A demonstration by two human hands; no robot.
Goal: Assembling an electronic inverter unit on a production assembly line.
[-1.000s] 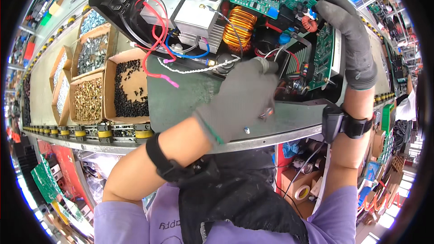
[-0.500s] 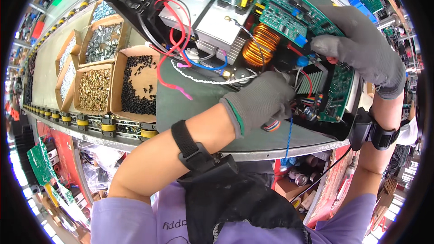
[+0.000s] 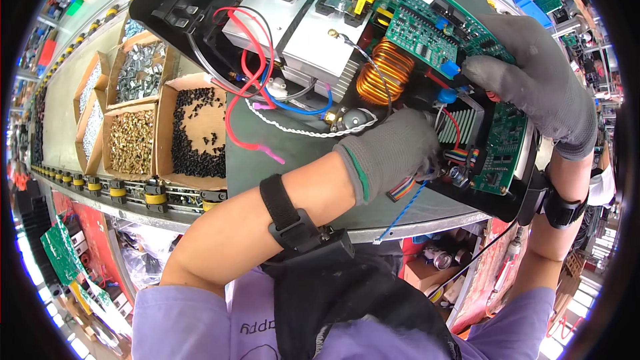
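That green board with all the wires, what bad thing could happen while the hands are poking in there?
The left hand reaches in beside loose red wires and a rainbow ribbon cable; it might snag and tug one loose. The right hand presses on the green circuit board, so small parts could perhaps bend. The black case sits near the table edge and could slip.

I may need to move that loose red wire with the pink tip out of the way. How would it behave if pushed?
The red wire probably flexes easily: it loops freely and its pink tip lies loose on the green mat. It looks thin, so likely light. Its far end runs into the open black unit, so it would likely swing rather than slide away.
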